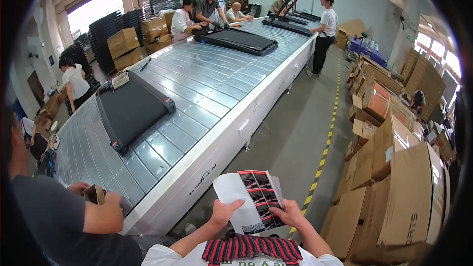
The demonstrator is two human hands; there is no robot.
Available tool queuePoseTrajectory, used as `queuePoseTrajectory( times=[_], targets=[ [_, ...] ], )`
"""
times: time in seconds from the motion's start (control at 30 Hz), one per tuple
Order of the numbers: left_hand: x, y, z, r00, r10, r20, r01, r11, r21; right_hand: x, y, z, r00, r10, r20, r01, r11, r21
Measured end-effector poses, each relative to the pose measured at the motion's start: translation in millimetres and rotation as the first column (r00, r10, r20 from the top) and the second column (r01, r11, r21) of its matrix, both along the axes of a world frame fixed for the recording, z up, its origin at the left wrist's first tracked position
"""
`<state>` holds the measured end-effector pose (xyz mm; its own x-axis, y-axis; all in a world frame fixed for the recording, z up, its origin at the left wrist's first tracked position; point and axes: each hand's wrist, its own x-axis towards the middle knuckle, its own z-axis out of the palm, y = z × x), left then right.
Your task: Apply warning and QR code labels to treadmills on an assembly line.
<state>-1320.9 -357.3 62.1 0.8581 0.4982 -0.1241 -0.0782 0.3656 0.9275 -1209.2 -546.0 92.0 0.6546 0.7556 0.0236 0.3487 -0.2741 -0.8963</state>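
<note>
In front of my body I hold a few loose paper sheets (pixel 231 190), one of them white and partly curled. On top is a printed sheet (pixel 260 194) with black panels, red strips and small pictures. My left hand (pixel 227 213) grips the white paper at its left side, thumb on top. My right hand (pixel 289 214) pinches the right edge of the printed sheet, thumb pressed on its face. The fingers under the paper are hidden.
A long metal slat conveyor (pixel 197 118) runs away ahead, carrying a treadmill deck (pixel 135 106) and another treadmill (pixel 239 40). Close at left a co-worker (pixel 54 212) handles a small cardboard piece. Cardboard boxes (pixel 404 192) pile up at right, beyond a yellow-black floor line (pixel 322 160).
</note>
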Motion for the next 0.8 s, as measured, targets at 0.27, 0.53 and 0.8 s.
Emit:
queuePoseTrajectory(
  times=[0.27, 0.53, 0.8],
  targets=[
    [100, 59, 14, 0.958, 0.207, -0.197, -0.163, 0.962, 0.221, 117, 72, 13, 0.978, -0.066, -0.2, 0.064, 0.998, -0.015],
    [158, 174, 8, 0.98, 0.198, -0.003, -0.198, 0.977, -0.073, 197, 194, 19, 0.976, 0.127, -0.178, -0.137, 0.989, -0.046],
    [208, 284, 26, 0.968, 0.248, -0.042, -0.249, 0.968, -0.023, 250, 298, 24, 0.953, 0.271, -0.138, -0.286, 0.953, -0.101]
  ],
)
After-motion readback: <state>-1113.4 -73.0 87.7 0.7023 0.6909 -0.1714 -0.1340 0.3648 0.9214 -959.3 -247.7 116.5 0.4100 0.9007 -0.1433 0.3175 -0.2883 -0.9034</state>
